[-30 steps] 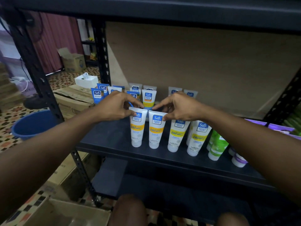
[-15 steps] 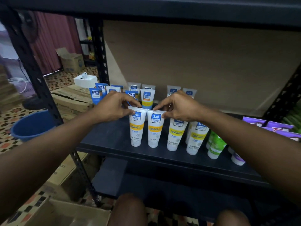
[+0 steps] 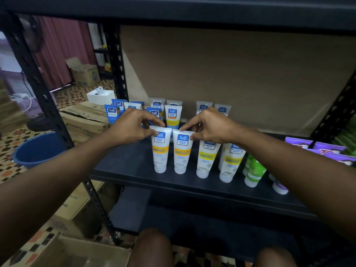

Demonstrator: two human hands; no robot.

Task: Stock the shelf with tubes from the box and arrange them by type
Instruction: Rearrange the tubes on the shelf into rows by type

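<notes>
White plastic, orange band, blue Safi badge: two matching tubes stand cap-down at the front of the shelf [image 3: 123, 164], side by side, their flat crimped tops almost meeting. Each long axis is upright, leaning slightly back.

The left hand [image 3: 133, 128] pinches the crimp of the left tube [image 3: 160, 157], thumb in front and fingers [image 3: 152, 120] curled over the back edge. The right hand [image 3: 210, 126] is clamped on the crimp of the right tube [image 3: 182, 158] in the same manner. Each tube stands directly below its own hand, so neither hand is the nearer.

Yellow tubes [image 3: 207, 160] stand just to the right, then green tubes [image 3: 254, 172]. More Safi tubes are ranked behind (blue tubes [image 3: 112, 112] at rear left). The box [image 3: 81, 253] lies open on the floor, lower left; its contents cannot be made out.

Judgement: the step in hand is squaring the orange pair into line with its own type. The coming move turns on a straight upward release. The caps give a narrow footing, so a sideways drag at the crimp could topple a tube into its neighbours.
</notes>
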